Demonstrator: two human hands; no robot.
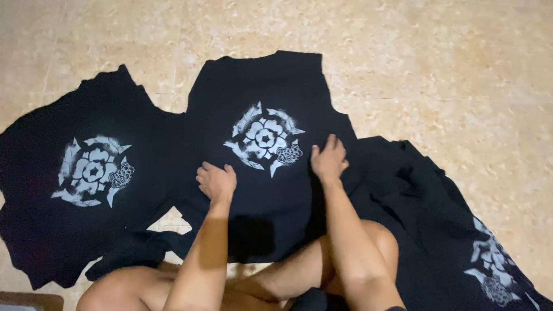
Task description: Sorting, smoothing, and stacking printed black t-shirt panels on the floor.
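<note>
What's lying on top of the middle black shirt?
Both hands rest on the middle black shirt: left hand, right hand, beside its white flower print. Anything beneath the shirt is covered.

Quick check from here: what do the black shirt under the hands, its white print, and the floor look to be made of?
Middle shirt: soft matte black knit, probably cotton jersey; it lies limp and creases under the left hand and right hand. White print: flat, patchy ink with rough edges, likely screen-printed. Floor: hard beige speckled tile, possibly terrazzo or stone, with thin joint lines and a slight sheen.
</note>
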